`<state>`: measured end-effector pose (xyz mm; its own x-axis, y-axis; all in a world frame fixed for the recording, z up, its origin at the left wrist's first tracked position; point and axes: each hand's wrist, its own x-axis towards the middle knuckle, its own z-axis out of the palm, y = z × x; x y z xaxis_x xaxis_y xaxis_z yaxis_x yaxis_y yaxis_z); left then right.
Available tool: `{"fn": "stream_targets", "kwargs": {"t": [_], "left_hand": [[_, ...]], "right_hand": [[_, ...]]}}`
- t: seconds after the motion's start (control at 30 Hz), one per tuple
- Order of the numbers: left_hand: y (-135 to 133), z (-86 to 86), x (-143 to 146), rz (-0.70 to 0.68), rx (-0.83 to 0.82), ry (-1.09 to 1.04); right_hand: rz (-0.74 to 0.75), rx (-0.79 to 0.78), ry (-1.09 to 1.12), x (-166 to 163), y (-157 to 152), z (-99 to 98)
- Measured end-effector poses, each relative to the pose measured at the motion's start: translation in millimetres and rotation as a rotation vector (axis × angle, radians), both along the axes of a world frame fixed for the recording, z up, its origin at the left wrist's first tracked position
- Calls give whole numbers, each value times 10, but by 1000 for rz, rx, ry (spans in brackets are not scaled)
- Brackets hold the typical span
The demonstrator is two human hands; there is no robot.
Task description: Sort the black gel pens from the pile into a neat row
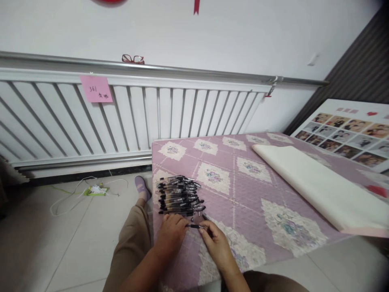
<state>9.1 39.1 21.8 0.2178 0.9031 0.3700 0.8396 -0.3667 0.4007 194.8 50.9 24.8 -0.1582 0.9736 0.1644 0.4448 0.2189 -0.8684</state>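
Low in the head view, my two hands meet over one black pen (pixel 195 226). My left hand (pixel 172 232) is closed around its left part, which the fingers hide. With thumb and fingertips, my right hand (pixel 216 242) pinches the pen's right end; whether a separate small part is in that pinch I cannot make out. Just beyond my hands lies a stacked pile of pens (pixel 179 195), black and clear, lined up side to side. A few small dark pieces lie loose between the pile and my fingers, too small to name.
A purple patterned cloth (pixel 252 194) covers the bed-like surface, with a rolled cream mat (pixel 316 182) at right. Behind stands a white radiator (pixel 176 107) with a pink note (pixel 96 89); glasses (pixel 133 59) rest above. A power strip (pixel 96 190) and cables lie on the floor.
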Motion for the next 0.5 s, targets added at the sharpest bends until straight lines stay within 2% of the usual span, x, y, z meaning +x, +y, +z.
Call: {"fn": "stream_targets", "kwargs": {"t": [0.23,0.5], "left_hand": [[1,-5,-2,11,15,-27],[12,-12,-11,-2,17,-7]], "right_hand": [[48,14,-61,6,-2,-2],[72,160,-219,-23,-3,-21]]}}
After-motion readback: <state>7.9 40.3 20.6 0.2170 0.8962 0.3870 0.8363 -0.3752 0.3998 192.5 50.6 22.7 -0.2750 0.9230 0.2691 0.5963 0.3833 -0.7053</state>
